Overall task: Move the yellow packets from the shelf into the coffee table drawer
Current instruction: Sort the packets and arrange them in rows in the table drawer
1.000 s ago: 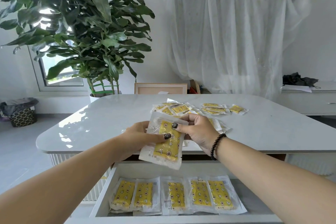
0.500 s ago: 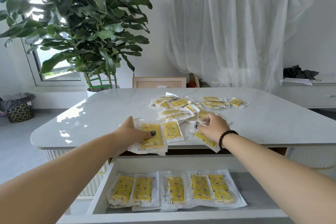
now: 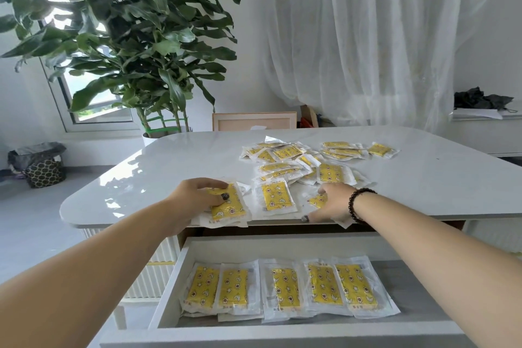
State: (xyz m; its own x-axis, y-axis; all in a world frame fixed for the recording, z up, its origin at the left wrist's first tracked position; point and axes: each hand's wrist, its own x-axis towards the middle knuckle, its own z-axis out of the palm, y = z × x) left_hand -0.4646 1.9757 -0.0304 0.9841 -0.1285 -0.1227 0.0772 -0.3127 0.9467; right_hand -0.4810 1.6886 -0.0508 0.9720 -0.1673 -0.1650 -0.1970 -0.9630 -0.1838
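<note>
The left hand (image 3: 197, 197) holds a small stack of yellow packets in clear plastic wrappers (image 3: 228, 206) at the near edge of the glossy white tabletop (image 3: 147, 178). The right hand (image 3: 332, 205) presses another yellow packet (image 3: 317, 200) with curled fingers. Five packets (image 3: 285, 288) lie in the open white drawer (image 3: 282, 332).
</note>
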